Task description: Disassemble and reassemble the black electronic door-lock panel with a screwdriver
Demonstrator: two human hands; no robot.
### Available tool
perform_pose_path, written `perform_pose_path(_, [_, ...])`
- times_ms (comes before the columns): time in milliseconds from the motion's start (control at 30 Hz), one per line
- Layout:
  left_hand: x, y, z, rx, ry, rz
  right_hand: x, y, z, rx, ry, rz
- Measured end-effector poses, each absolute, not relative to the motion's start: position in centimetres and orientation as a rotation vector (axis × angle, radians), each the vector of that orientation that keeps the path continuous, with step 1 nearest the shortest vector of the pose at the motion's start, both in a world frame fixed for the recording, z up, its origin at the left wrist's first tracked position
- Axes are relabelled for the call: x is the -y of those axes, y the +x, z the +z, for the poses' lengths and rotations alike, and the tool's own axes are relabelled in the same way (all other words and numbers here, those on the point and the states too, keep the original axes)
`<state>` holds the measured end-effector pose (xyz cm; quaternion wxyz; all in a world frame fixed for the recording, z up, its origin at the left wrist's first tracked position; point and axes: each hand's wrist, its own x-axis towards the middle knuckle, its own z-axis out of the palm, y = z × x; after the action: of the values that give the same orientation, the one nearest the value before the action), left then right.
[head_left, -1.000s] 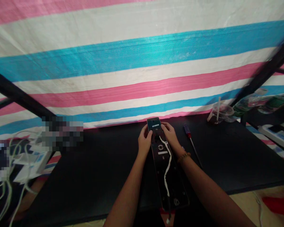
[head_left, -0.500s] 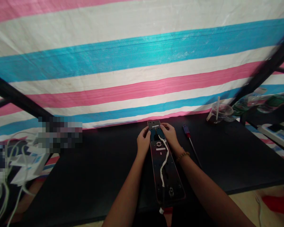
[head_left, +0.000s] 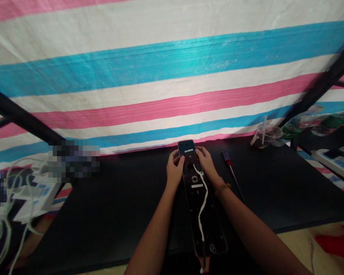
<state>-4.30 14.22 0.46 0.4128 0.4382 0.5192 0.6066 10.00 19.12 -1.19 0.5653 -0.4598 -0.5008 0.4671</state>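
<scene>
A long black door lock panel (head_left: 196, 206) lies back side up in front of me, its near end reaching the table's front edge. Its back shows a round metal socket, small screws and white labels. A white-sleeved cable (head_left: 202, 208) runs down the panel and ends in a white plug hanging past the near end. My left hand (head_left: 174, 168) is closed on the left edge near the far end, thumb on top. My right hand (head_left: 205, 162) grips the opposite edge the same way. To the right of my right hand lies a screwdriver (head_left: 227, 158) with a blue and red handle.
The black table (head_left: 117, 206) meets a striped plastic sheet (head_left: 172, 88) at the back. At the back right stands a clear plastic cup (head_left: 265, 136) with a straw. White cables (head_left: 8, 233) and papers are at left; dark metal posts (head_left: 28, 118) flank the table.
The panel's far end has tipped up slightly and its near end has come closer to me, the plug hanging lower. Both hands keep their hold. The screwdriver stays put.
</scene>
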Motion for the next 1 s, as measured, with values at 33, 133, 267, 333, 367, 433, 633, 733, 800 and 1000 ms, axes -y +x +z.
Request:
perform_pose_path(33, [-14.1, -4.2, 0.6, -1.295, 1.101, 1.534, -19.0, 10.0, -1.0, 1.176, -1.077, 1.106])
perform_pose_path(133, [-13.9, -4.1, 1.0, -1.251, 1.108, 1.578, -18.6, 9.9, -0.6, 1.173, -1.062, 1.136])
perform_pose_path(267, [-13.9, -4.0, 1.0, -1.235, 1.104, 1.593, -18.6, 9.9, -0.5, 1.186, -1.044, 1.137])
perform_pose_path(333, [-13.9, -4.0, 1.0, -1.245, 1.106, 1.594, -18.7, 9.9, -0.6, 1.190, -1.045, 1.131])
perform_pose_path(367, [-13.9, -4.0, 1.0, -1.252, 1.108, 1.594, -18.7, 9.9, -0.7, 1.193, -1.045, 1.133])
perform_pose_path(433, [-13.8, -4.0, 1.1, -1.261, 1.097, 1.594, -18.7, 9.9, -0.6, 1.198, -1.044, 1.136])
perform_pose_path(633, [-13.5, -4.0, 1.6, -1.275, 1.065, 1.582, -18.6, 9.8, -0.3, 1.201, -1.033, 1.128])
perform_pose_path(733, [-13.5, -4.1, 1.7, -1.286, 1.068, 1.597, -18.5, 9.9, -0.2, 1.218, -1.020, 1.114])
perform_pose_path(800, [-13.5, -4.1, 1.7, -1.292, 1.078, 1.607, -18.4, 9.9, -0.1, 1.228, -1.007, 1.107])
perform_pose_path(1000, [-13.3, -4.0, 1.9, -1.279, 1.079, 1.610, -17.9, 9.9, 0.5, 1.236, -0.962, 1.101])
